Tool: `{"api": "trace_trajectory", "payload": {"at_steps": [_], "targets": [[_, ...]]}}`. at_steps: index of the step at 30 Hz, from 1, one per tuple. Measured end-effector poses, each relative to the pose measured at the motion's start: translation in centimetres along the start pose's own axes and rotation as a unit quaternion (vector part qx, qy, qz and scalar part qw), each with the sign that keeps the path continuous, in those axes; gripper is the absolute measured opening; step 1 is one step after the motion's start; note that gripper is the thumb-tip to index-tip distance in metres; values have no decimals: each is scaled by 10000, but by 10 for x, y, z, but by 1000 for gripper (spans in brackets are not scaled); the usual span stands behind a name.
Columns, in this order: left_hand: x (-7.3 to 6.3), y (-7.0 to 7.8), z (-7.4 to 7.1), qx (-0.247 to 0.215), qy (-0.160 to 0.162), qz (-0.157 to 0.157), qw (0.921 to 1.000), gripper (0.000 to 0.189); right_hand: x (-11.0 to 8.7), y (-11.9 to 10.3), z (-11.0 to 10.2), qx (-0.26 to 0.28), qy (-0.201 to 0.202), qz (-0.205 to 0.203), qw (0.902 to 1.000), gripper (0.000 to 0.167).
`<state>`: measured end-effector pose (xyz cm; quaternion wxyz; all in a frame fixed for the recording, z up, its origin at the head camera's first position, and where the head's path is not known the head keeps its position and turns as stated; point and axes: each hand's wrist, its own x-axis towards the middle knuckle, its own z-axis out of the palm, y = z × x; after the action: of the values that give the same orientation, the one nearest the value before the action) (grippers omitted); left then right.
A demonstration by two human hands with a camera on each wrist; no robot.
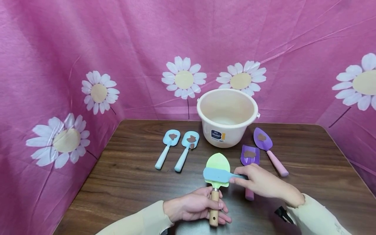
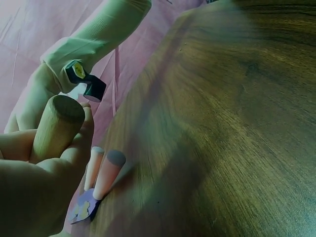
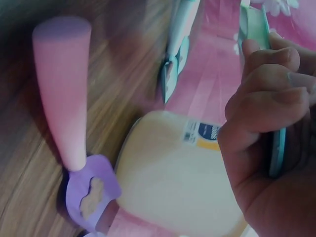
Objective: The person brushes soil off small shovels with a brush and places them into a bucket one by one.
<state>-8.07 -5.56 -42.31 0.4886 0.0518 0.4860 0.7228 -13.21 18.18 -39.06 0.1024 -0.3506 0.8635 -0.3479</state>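
My left hand (image 1: 199, 204) grips a garden trowel (image 1: 218, 159) by its wooden handle (image 2: 57, 126), the light-green blade pointing away from me. From the right, my right hand (image 1: 261, 182) pinches the narrow end of a light-blue flat-headed tool (image 1: 216, 175). Its rounded head lies crosswise over the lower part of the green blade; the underside is hidden. In the right wrist view, the tool's teal edge (image 3: 277, 153) shows past the curled fingers. Under the right hand, a square-ended purple hand shovel (image 1: 254, 160) with a brown patch lies partly covered, its pink handle (image 3: 64, 94) toward me.
An off-white bucket (image 1: 227, 130) stands at the table's back edge. Two light-blue hand shovels (image 1: 168, 140) with brown patches lie left of it. A pointed purple trowel (image 1: 262, 143), also with a brown patch, lies to the right. Pink flowered cloth (image 1: 141, 65) hangs behind the wooden table (image 1: 123, 182).
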Motion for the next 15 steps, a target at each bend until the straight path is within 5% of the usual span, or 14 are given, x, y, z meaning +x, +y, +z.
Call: {"api": "trace_trajectory", "payload": {"at_steps": [8,15], "targets": [[-1,-2,0,30,25,30,10000,21,6,19,-7,-325,852,256,9955,21],[-1,-1,-2,-46,1,-71,10000,21,10,27,-14,-1093,1551,803,9785,30]]}}
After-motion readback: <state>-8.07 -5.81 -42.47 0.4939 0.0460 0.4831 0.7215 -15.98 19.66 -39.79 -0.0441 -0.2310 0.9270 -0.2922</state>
